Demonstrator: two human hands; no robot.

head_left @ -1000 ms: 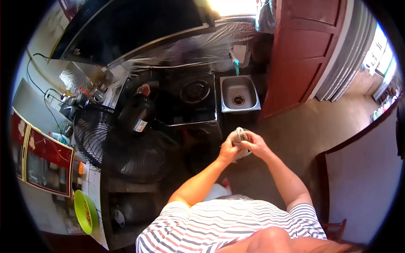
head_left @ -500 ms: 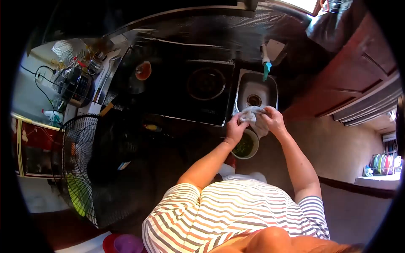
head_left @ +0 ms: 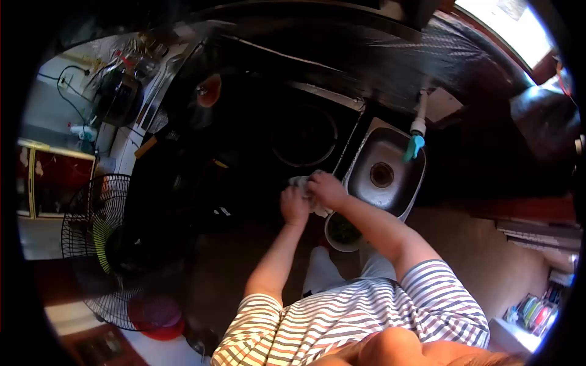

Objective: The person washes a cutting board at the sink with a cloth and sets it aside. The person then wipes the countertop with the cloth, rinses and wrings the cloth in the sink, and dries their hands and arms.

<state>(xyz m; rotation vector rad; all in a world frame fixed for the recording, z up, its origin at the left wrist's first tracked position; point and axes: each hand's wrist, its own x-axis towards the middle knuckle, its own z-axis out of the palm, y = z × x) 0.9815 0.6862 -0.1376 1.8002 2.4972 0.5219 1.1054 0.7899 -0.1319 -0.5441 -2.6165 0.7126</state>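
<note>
Where the sink (head_left: 365,169) ends on its left: left hand (head_left: 295,205) and right hand (head_left: 328,190) almost together, backs up, both clamped on the pale cloth (head_left: 300,182)
Left forearm (head_left: 271,262): slanting up toward that side of the sink
Right forearm (head_left: 379,227): crossing below the sink's near corner, hiding part of the bowl
Bowl (head_left: 343,247): just below the sink, greens (head_left: 343,230) inside
Cooktop (head_left: 304,137): dark, directly left of the sink
Tap (head_left: 415,146): turquoise, over the sink's right edge
Fan (head_left: 91,207): far left of the sink
</note>
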